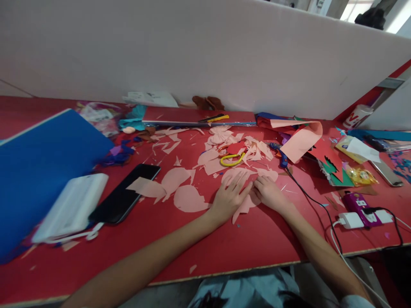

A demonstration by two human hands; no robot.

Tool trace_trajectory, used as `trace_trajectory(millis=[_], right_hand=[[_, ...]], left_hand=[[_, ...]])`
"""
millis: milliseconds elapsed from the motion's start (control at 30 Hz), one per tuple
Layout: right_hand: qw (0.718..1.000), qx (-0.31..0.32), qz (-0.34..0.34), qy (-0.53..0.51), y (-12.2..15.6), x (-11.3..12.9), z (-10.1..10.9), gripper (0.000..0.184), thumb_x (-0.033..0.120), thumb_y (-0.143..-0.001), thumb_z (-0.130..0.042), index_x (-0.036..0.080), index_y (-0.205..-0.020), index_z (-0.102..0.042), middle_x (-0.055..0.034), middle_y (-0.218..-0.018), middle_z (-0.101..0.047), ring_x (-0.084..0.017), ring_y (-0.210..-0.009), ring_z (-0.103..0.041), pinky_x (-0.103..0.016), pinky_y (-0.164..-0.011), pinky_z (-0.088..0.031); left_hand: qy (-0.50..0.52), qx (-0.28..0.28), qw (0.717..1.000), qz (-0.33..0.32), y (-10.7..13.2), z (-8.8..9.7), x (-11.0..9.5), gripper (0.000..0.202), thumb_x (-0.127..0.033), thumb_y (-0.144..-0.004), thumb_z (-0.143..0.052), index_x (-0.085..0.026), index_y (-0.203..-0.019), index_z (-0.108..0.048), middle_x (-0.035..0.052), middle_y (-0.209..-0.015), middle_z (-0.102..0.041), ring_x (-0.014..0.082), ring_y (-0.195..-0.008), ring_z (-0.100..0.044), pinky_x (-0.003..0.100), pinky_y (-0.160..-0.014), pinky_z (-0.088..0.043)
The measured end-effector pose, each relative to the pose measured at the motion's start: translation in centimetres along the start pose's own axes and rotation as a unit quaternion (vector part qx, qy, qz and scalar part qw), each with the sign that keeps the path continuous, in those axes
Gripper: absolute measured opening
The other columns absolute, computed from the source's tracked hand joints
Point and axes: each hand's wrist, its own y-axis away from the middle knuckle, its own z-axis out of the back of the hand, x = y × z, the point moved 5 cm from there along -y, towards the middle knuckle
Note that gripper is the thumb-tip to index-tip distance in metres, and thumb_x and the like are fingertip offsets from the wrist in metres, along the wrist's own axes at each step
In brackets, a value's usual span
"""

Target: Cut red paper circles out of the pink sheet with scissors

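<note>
My left hand (229,197) lies with fingers stretched out over pale pink cut-outs, which look like felt or thin foam. Close beside it, my right hand (269,194) has its fingers bent and pressed together at the edge of a pink cut-out (244,206) under both hands. Another rounded pink cut-out (189,199) is just left of my left hand. Beyond the hands, yellow-handled scissors (231,160) rest partly under a heap of pink scraps (257,149). What lies beneath my palms is hidden.
A black phone (128,194), a white power bank (72,207) and a blue board (48,167) are at left. A blue glue gun (282,157) with its cord, a curled pink sheet (303,141) and a purple plug adapter (359,209) lie right. A white partition (192,51) stands behind.
</note>
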Motion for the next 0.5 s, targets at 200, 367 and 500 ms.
trace_trajectory(millis=[200, 367, 500], right_hand=[[1.000, -0.014, 0.003, -0.025, 0.1, 0.2, 0.4, 0.015, 0.024, -0.090, -0.048, 0.014, -0.086, -0.059, -0.0073, -0.083, -0.059, -0.019, -0.080, -0.049, -0.030, -0.074, -0.037], [1.000, -0.012, 0.020, -0.001, 0.2, 0.4, -0.2, 0.011, 0.016, -0.089, -0.046, 0.015, -0.085, -0.056, -0.0070, -0.083, -0.057, -0.019, -0.080, -0.047, -0.030, -0.074, -0.036], [1.000, -0.014, 0.020, 0.015, 0.3, 0.4, -0.8, 0.008, 0.014, -0.089, -0.047, 0.015, -0.085, -0.054, -0.0068, -0.084, -0.056, -0.020, -0.081, -0.046, -0.030, -0.073, -0.035]], left_hand=[[-0.002, 0.015, 1.000, 0.002, 0.3, -0.2, 0.0, 0.017, -0.015, -0.087, -0.051, -0.017, -0.099, -0.062, 0.0101, -0.096, -0.063, 0.0222, -0.093, -0.055, 0.037, -0.082, -0.039], [0.007, 0.050, 0.999, -0.009, 0.2, -0.3, -0.2, 0.009, -0.016, -0.088, -0.049, -0.018, -0.088, -0.058, 0.0035, -0.074, -0.056, 0.0186, -0.074, -0.050, 0.034, -0.071, -0.035], [0.004, 0.036, 0.999, -0.012, 0.0, 0.0, -0.2, 0.010, -0.015, -0.088, -0.049, -0.019, -0.081, -0.056, 0.0018, -0.069, -0.054, 0.0181, -0.070, -0.048, 0.033, -0.071, -0.033]])
